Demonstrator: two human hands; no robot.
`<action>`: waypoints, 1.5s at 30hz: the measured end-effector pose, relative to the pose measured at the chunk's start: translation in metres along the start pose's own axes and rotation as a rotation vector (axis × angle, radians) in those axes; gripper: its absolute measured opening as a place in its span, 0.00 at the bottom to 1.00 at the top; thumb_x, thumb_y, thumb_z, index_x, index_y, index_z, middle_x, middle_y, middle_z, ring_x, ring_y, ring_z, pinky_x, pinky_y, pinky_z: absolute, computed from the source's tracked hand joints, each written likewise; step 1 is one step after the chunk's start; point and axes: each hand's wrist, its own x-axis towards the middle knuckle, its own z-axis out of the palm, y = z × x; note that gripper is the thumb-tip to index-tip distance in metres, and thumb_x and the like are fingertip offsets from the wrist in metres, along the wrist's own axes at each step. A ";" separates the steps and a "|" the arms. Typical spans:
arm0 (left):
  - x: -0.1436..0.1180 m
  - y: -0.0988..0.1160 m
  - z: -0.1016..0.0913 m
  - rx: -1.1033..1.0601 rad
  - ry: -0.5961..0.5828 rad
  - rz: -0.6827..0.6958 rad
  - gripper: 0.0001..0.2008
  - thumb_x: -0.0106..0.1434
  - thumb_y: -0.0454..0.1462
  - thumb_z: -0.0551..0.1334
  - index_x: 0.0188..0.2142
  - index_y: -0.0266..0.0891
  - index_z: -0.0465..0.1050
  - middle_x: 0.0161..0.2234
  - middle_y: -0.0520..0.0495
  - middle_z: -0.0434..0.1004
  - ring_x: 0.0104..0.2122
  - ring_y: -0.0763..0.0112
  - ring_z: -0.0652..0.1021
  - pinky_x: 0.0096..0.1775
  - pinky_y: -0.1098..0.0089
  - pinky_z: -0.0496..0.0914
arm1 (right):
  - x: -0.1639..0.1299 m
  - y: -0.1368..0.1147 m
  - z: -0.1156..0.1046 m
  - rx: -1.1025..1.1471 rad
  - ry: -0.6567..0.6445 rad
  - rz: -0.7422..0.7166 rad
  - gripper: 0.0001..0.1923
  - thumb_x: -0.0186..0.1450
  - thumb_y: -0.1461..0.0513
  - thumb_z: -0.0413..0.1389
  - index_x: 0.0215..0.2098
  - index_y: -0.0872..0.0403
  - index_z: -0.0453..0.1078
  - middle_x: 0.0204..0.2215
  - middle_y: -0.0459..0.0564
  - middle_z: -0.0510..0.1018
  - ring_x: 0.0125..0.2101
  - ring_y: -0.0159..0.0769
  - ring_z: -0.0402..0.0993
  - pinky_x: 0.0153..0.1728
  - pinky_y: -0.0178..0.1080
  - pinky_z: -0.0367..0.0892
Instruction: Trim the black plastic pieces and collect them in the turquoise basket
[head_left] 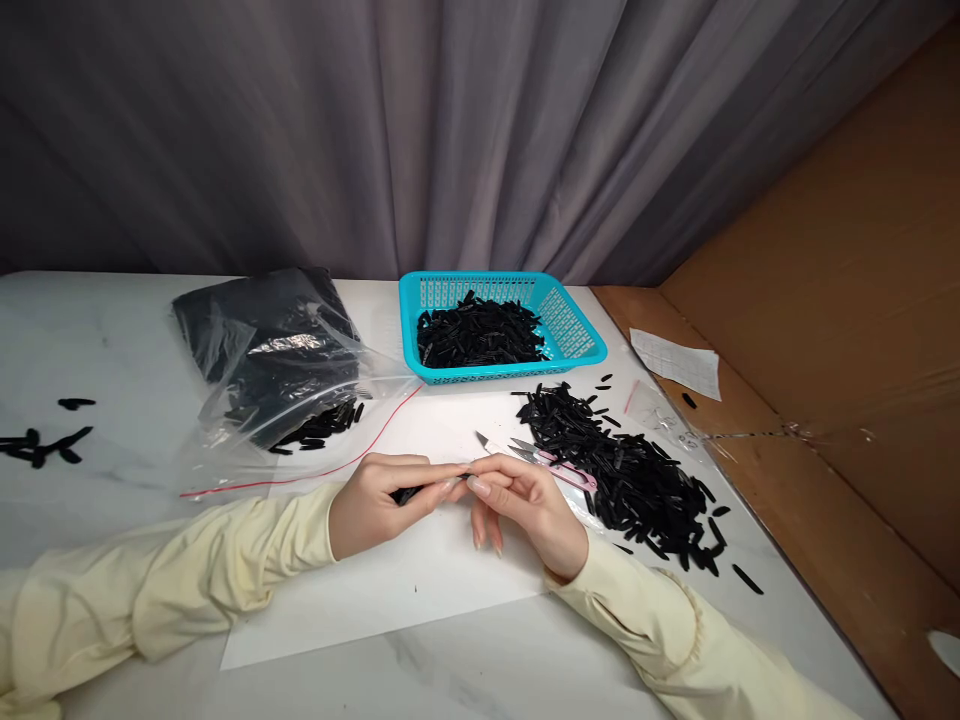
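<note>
Above a white paper sheet (390, 590), my two hands meet fingertip to fingertip. My left hand (386, 495) is closed, with a small black strip (405, 494) showing between its thumb and fingers. The thumb and forefinger of my right hand (529, 505) pinch the end of a black strip beside the left fingertips; its other fingers hang down. Just behind the right hand lie pink-handled thread snips (562, 470), blades pointing left. A heap of black strips (630, 475) spreads to the right of that hand.
A turquoise basket (502, 372) holding many black strips stands at the back. Left of it lies a clear zip bag (292, 345) with black material, several strips by its mouth. Loose strips (45, 445) lie far left. Cardboard (840, 330) walls the right side, a paper slip (675, 362) beside it.
</note>
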 end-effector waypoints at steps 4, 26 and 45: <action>0.000 -0.001 0.000 -0.021 0.000 0.003 0.16 0.59 0.27 0.57 0.46 0.35 0.74 0.29 0.45 0.80 0.24 0.76 0.76 0.28 0.79 0.71 | 0.001 0.004 -0.001 0.016 0.020 0.001 0.10 0.59 0.58 0.57 0.36 0.57 0.69 0.31 0.52 0.79 0.16 0.28 0.71 0.12 0.29 0.62; 0.003 0.001 -0.004 -0.106 -0.095 -0.377 0.18 0.56 0.34 0.57 0.47 0.35 0.64 0.20 0.56 0.68 0.21 0.77 0.66 0.27 0.76 0.63 | 0.032 -0.065 0.020 -1.245 -0.233 -0.560 0.05 0.63 0.66 0.51 0.34 0.55 0.69 0.29 0.52 0.76 0.31 0.37 0.68 0.35 0.40 0.66; 0.004 -0.005 -0.003 -0.144 -0.158 -0.385 0.13 0.53 0.33 0.60 0.39 0.36 0.66 0.26 0.52 0.73 0.26 0.72 0.72 0.31 0.73 0.67 | 0.026 -0.045 0.022 -0.576 -0.162 -0.215 0.04 0.60 0.62 0.56 0.28 0.55 0.67 0.32 0.49 0.70 0.34 0.34 0.67 0.36 0.37 0.63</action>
